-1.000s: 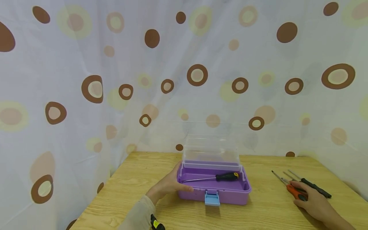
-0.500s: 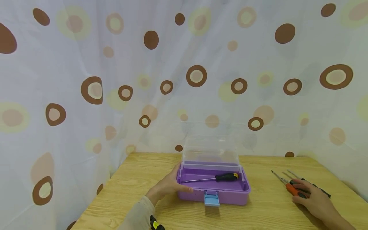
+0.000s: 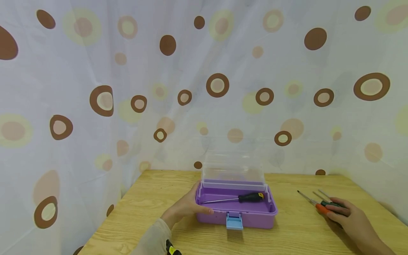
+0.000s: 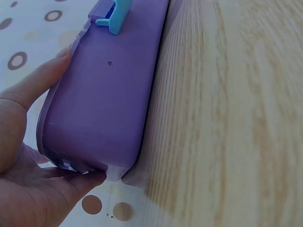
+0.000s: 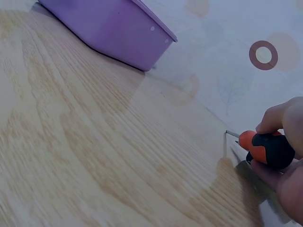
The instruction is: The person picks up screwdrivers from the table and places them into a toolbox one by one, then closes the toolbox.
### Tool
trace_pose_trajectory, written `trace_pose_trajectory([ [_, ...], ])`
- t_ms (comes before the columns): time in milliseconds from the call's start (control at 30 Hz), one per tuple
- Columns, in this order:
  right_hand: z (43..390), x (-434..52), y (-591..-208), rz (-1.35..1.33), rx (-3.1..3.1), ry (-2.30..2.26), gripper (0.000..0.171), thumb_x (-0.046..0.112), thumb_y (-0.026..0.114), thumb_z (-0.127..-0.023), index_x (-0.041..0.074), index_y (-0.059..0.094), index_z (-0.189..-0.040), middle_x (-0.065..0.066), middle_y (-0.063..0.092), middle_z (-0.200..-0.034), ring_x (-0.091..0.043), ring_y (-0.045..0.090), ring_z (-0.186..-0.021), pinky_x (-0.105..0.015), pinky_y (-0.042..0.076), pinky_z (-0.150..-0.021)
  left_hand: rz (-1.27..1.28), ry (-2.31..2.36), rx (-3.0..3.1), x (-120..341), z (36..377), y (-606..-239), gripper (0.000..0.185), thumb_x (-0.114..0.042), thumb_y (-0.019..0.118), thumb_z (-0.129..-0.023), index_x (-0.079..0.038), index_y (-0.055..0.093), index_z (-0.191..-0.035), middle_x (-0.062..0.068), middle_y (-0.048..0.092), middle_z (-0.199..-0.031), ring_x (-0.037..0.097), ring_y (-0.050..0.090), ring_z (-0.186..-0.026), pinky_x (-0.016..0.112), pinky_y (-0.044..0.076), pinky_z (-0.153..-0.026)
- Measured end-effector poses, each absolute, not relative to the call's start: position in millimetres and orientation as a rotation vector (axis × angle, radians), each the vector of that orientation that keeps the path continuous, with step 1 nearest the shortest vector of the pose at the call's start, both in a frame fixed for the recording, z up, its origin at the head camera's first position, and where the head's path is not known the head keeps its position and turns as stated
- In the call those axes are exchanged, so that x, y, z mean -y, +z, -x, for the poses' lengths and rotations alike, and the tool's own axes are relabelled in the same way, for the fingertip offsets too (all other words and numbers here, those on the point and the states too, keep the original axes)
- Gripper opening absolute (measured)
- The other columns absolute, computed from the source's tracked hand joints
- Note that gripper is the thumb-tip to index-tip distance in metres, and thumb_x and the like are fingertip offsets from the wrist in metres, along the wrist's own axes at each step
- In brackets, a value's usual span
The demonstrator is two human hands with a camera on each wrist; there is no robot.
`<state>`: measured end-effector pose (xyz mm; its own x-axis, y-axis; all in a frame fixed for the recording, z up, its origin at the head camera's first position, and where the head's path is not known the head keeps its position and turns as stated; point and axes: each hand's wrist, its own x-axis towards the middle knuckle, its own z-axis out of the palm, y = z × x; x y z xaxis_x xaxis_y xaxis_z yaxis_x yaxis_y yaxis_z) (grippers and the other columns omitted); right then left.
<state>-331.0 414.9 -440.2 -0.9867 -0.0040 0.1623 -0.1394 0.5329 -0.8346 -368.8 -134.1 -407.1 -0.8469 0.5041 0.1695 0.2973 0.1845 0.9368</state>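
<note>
Head view: right hand (image 3: pixel 347 217) has curled in, fingers now pinching the orange-black screwdriver (image 3: pixel 323 209) at 3 o'clock of the purple box (image 3: pixel 251 216); pickup looks begun. Left hand (image 3: pixel 185 207) still clasps the box end.

Right hand (image 3: pixel 349 217) hides the screwdriver handles (image 3: pixel 331 207).
</note>
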Motion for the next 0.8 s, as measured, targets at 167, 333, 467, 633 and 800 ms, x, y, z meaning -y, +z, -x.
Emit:
trace_pose_trajectory([
  [167, 331.6, -417.1, -441.3, -0.061, 2.461, 1.830, 0.059, 0.025, 0.065, -0.104, 0.001, 0.039, -0.152, 0.020, 0.067, -0.112, 0.011, 0.061, -0.093, -0.026, 0.059, -0.083, -0.768, 1.731, -2.280, 133.9, 367.9, -407.4, 0.120, -0.020, 0.091, -0.078, -0.011, 0.009, -0.165, 0.022, 0.037, -0.157, 0.045, 0.040, -0.140, 0.062, 0.026, -0.117],
  [333, 331.8, -417.4, -439.5, -0.026, 2.321, 2.088, 0.034, 0.027, 0.061, -0.107, 0.029, 0.049, -0.139, 0.027, 0.061, -0.109, 0.007, 0.062, -0.095, -0.025, 0.057, -0.084, -0.765, 1.731, -2.281, 134.0, 367.4, -407.1, 0.120, -0.020, 0.090, -0.078, -0.011, 0.008, -0.165, 0.022, 0.037, -0.157, 0.045, 0.040, -0.140, 0.062, 0.026, -0.117],
  [467, 330.1, -417.9, -437.9, 0.010, 2.095, 2.401, 0.026, 0.020, 0.060, -0.107, 0.044, 0.063, -0.115, 0.019, 0.051, -0.123, 0.003, 0.061, -0.097, -0.026, 0.056, -0.089, -0.754, 1.732, -2.285, 134.0, 367.2, -407.2, 0.120, -0.020, 0.090, -0.078, -0.011, 0.008, -0.165, 0.022, 0.037, -0.158, 0.045, 0.040, -0.140, 0.062, 0.026, -0.118],
  [633, 328.8, -420.0, -441.2, -0.021, 1.825, 2.639, 0.037, 0.011, 0.055, -0.109, 0.042, 0.074, -0.112, -0.006, 0.020, -0.144, -0.007, 0.062, -0.099, -0.034, 0.054, -0.098, -0.752, 1.740, -2.280, 133.6, 367.3, -406.7, 0.120, -0.019, 0.090, -0.078, -0.011, 0.007, -0.165, 0.022, 0.037, -0.158, 0.045, 0.039, -0.140, 0.062, 0.026, -0.118],
  [800, 328.2, -423.2, -445.6, -0.107, 1.636, 2.791, 0.040, 0.008, 0.048, -0.110, 0.036, 0.076, -0.120, 0.006, 0.032, -0.138, -0.014, 0.064, -0.102, -0.040, 0.050, -0.104, -0.751, 1.740, -2.279, 133.6, 367.5, -406.8, 0.120, -0.020, 0.091, -0.078, -0.011, 0.008, -0.165, 0.021, 0.038, -0.157, 0.045, 0.040, -0.140, 0.061, 0.027, -0.117],
])
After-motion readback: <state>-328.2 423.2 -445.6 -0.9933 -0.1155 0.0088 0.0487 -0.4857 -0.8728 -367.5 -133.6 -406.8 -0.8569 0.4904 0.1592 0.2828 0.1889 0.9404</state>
